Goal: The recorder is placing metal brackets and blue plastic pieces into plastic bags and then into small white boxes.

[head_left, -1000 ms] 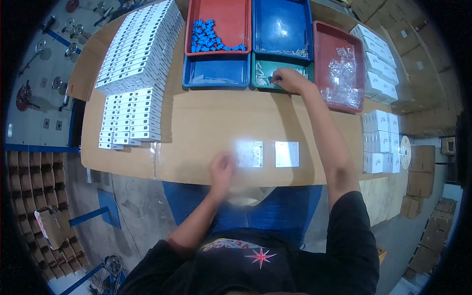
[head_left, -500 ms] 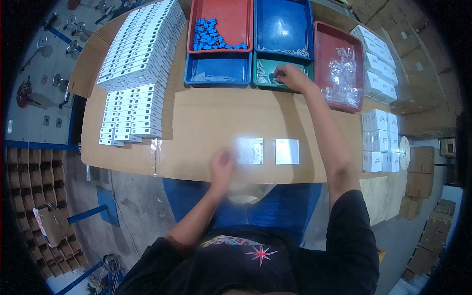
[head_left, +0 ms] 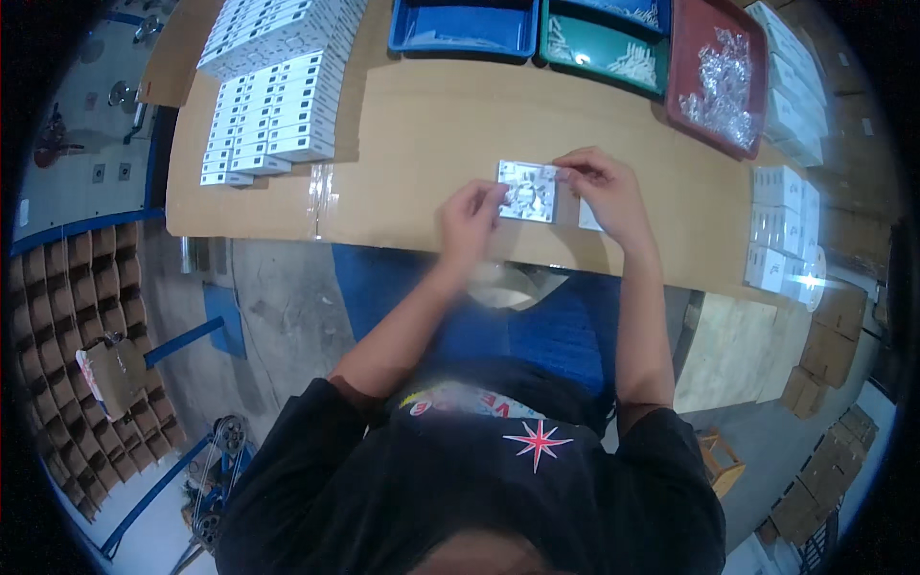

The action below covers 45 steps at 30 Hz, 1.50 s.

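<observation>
A square white plate [head_left: 529,196] with a shiny, patterned face lies on the cardboard-covered table in front of me. My left hand [head_left: 470,220] is at its left edge, thumb and fingers pinched together; what they hold is too small to tell. At the plate's upper right corner, my right hand [head_left: 609,195] is closed in a pinch, and anything between the fingertips cannot be made out. A second white plate [head_left: 587,218] lies just to the right, mostly hidden under my right hand.
Beyond my hands stand a green tray [head_left: 586,65] of small white pegs, a blue tray [head_left: 465,50] and a red tray [head_left: 757,129] with clear plastic pieces. White boxes [head_left: 278,105] are stacked at the left, and more white boxes [head_left: 781,211] at the right edge.
My right hand has left the green tray and come back to the patterned plate. The left hand has moved in to that plate's left edge. The view has tilted nearer to me.
</observation>
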Available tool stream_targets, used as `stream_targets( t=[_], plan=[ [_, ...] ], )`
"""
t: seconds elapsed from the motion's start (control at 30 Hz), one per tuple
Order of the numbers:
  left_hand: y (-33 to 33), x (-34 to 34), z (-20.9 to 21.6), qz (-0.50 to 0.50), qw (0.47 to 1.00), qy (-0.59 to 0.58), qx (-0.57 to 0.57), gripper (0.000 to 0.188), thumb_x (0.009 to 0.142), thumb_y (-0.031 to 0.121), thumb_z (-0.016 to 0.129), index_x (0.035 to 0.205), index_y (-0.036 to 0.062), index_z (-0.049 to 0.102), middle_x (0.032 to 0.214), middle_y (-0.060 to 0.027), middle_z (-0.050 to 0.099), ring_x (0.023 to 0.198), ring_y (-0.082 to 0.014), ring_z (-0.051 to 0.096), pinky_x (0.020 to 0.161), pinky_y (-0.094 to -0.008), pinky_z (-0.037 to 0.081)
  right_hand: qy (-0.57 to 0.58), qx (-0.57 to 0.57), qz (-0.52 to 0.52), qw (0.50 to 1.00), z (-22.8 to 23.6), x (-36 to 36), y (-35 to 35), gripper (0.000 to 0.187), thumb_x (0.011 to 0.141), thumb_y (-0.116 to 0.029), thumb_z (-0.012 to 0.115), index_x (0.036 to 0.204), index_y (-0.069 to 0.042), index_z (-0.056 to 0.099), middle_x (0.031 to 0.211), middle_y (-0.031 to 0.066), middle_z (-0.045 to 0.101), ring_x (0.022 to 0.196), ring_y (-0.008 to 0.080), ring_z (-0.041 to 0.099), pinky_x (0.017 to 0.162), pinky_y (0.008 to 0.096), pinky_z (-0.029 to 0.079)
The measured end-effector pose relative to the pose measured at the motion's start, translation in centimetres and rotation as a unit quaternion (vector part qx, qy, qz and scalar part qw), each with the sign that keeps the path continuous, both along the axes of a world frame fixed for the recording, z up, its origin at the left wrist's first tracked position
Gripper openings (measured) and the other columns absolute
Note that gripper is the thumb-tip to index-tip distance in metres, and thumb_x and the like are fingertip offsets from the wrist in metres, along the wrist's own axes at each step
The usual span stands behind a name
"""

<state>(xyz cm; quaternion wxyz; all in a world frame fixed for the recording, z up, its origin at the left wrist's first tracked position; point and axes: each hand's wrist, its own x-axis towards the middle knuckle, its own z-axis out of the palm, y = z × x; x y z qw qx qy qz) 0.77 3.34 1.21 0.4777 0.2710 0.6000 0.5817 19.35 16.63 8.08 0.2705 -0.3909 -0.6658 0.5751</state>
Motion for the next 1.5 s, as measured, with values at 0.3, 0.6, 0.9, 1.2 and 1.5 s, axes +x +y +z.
stream_targets(
  t=[0.3,0.6,0.9,1.2,1.5],
  plan=[
    [-0.8,0.9,0.7,-0.026,0.999,-0.008,0.04,0.02,0.1,0.021,0.072,0.108,0.002,0.071,0.087,-0.0018,0.069,0.065,-0.0057,0.054,0.057,-0.021,0.044,-0.053,0.056,0.025,0.997,0.8,-0.9,-5.0,0.013,0.094,0.0,0.068,0.105,0.003,0.073,0.097,0.0097,0.07,0.089,0.016,0.071,0.078,0.0278,0.056],
    [-1.5,1.3,1.7,-0.048,0.996,-0.024,0.064,0.024,0.102,0.018,0.07,0.119,0.0017,0.068,0.093,-0.0046,0.072,0.075,-0.0082,0.065,0.061,-0.0215,0.048,-0.007,-0.059,-0.033,0.998,-0.4,-1.6,-5.8,0.011,0.093,-0.009,0.073,0.1,0.001,0.073,0.085,0.004,0.07,0.076,0.0087,0.063,0.068,0.0268,0.051],
    [-1.6,1.2,2.1,-0.05,0.99,-0.125,0.042,0.026,0.104,0.017,0.064,0.125,0.0,0.064,0.1,-0.0106,0.073,0.078,-0.0164,0.071,0.071,-0.0296,0.061,-0.058,0.127,0.04,0.989,0.8,-1.3,-6.5,0.013,0.089,-0.013,0.077,0.099,-0.004,0.075,0.097,0.0042,0.064,0.076,0.0137,0.061,0.066,0.0283,0.049],
    [-1.6,0.6,2.2,-0.065,0.981,-0.182,0.023,0.029,0.106,0.019,0.061,0.126,-0.0008,0.064,0.114,-0.0134,0.07,0.105,-0.0213,0.071,0.079,-0.0378,0.066,-0.054,0.01,0.016,0.998,0.5,-0.6,-6.1,0.013,0.092,-0.013,0.077,0.1,-0.004,0.072,0.09,0.0001,0.068,0.078,0.0081,0.062,0.068,0.024,0.048],
    [-1.3,0.6,2.6,-0.077,0.987,-0.142,0.015,0.024,0.105,0.017,0.061,0.119,-0.002,0.068,0.118,-0.0102,0.07,0.103,-0.0211,0.071,0.086,-0.0374,0.065,-0.013,0.004,-0.049,0.999,-0.7,-0.8,-5.7,0.013,0.092,-0.014,0.079,0.098,-0.003,0.073,0.084,-0.0013,0.069,0.072,0.0044,0.056,0.065,0.021,0.045]
  ],
)
